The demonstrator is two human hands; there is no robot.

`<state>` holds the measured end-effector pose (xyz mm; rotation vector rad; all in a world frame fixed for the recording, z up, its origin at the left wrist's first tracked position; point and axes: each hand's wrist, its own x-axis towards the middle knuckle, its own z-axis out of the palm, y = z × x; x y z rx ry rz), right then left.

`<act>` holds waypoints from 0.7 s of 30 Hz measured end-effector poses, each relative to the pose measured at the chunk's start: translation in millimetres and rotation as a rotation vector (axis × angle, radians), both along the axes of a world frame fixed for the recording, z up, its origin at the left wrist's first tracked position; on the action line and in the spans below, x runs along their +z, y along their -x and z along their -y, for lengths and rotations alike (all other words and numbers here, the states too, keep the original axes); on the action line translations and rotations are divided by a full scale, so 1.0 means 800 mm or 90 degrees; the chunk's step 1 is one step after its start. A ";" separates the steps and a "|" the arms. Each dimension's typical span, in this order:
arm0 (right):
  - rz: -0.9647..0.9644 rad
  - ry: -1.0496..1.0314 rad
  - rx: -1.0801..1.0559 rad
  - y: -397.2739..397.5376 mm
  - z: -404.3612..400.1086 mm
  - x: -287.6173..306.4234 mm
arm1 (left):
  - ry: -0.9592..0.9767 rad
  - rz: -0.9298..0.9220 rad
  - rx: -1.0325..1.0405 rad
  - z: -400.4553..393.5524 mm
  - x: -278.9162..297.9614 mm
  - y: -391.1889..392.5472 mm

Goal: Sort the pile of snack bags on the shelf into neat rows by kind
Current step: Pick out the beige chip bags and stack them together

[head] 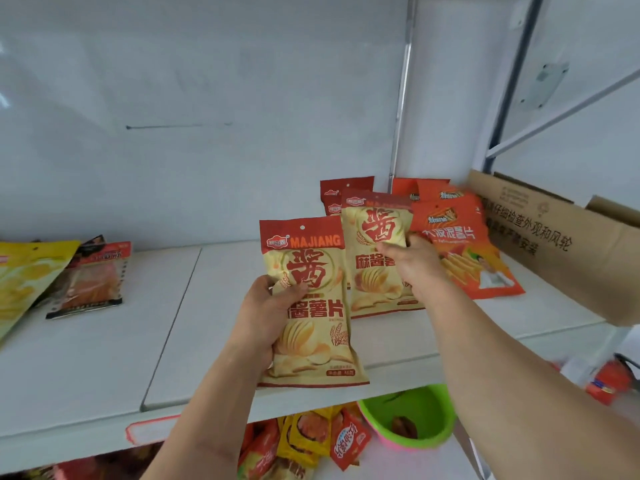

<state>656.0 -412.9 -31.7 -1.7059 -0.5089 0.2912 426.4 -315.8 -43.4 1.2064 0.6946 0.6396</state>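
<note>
The left hand (273, 306) grips one cream chip bag (311, 306) mid-body; the right hand (412, 261) pinches another (375, 258). Light, puffy, crushable packets: hold gently by the edges.

There is a single view, from a wide-angle camera worn on the person's head. It looks forward and slightly down along both forearms at the flat white shelf board (104, 341), close enough that the hands fill the middle of the frame. The white back wall (207, 98) takes up the upper half, its straight lines bowed by the lens. Below the board's front edge, a lower shelf level shows.
</note>
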 end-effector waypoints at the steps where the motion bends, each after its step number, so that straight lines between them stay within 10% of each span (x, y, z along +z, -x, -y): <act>1: -0.002 0.008 0.010 -0.007 -0.004 -0.001 | -0.001 -0.001 0.010 0.003 0.000 -0.007; 21: -0.027 -0.017 0.123 -0.059 -0.001 -0.026 | -0.273 -0.203 0.192 0.052 -0.030 -0.164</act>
